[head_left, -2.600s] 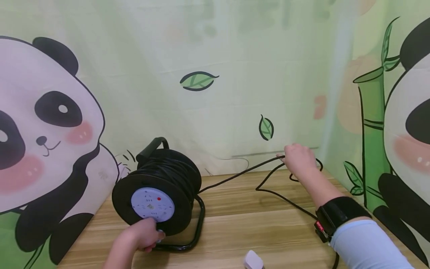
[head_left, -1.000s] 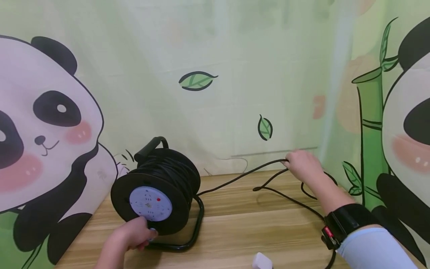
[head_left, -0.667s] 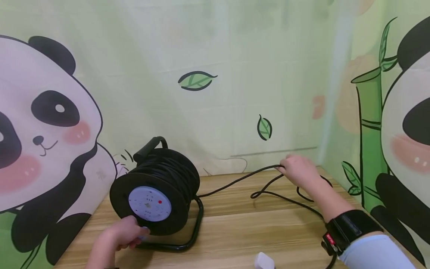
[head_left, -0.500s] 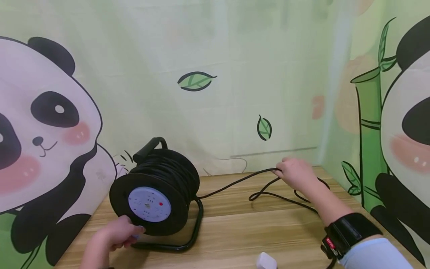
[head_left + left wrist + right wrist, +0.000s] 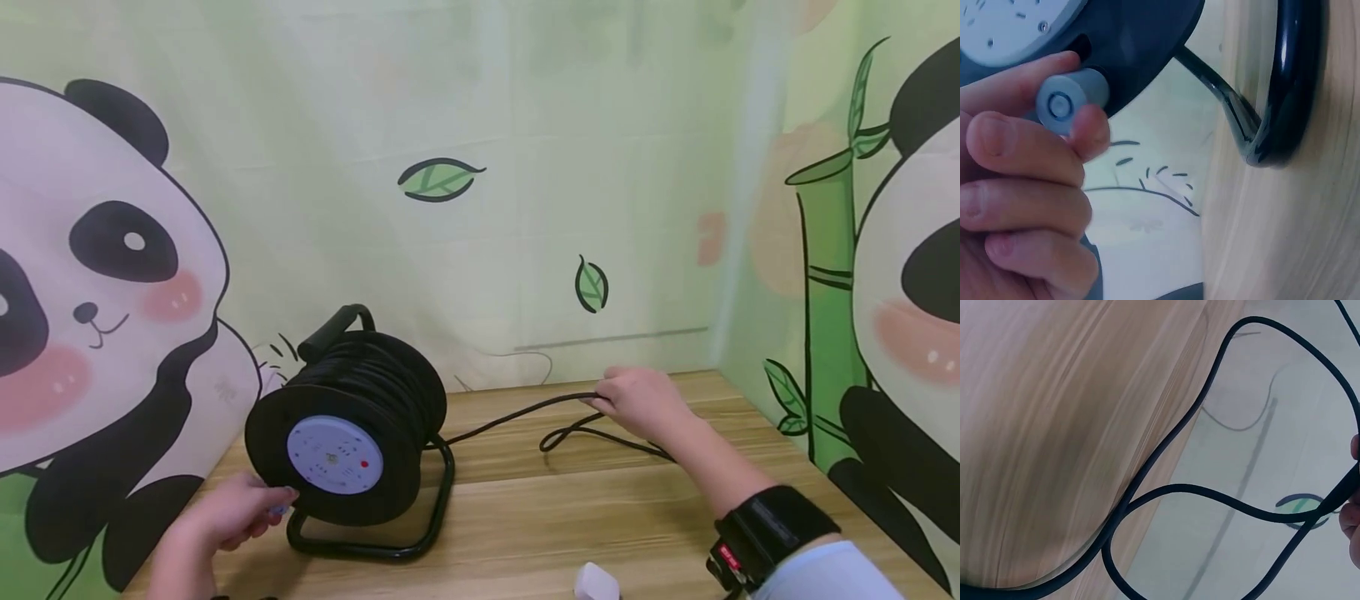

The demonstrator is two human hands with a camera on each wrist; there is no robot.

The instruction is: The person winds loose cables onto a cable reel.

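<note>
A black cable reel stands on its tubular stand at the left of the wooden table. Its round pale socket plate carries a red button. My left hand pinches the grey crank knob at the reel's lower left edge, index finger and thumb on it, other fingers curled below. To the right, my right hand holds the black cable, which runs slack from the reel. In the right wrist view, only fingertips show at the edge, beside looping cable.
A small pale block lies at the table's front edge. More cable loops loosely on the wood under my right hand. A panda-printed cloth hangs behind the table.
The crank knob and my left hand have moved left, and the red button has swung downward as the reel turned. My right hand has come lower and nearer the reel with the cable.
</note>
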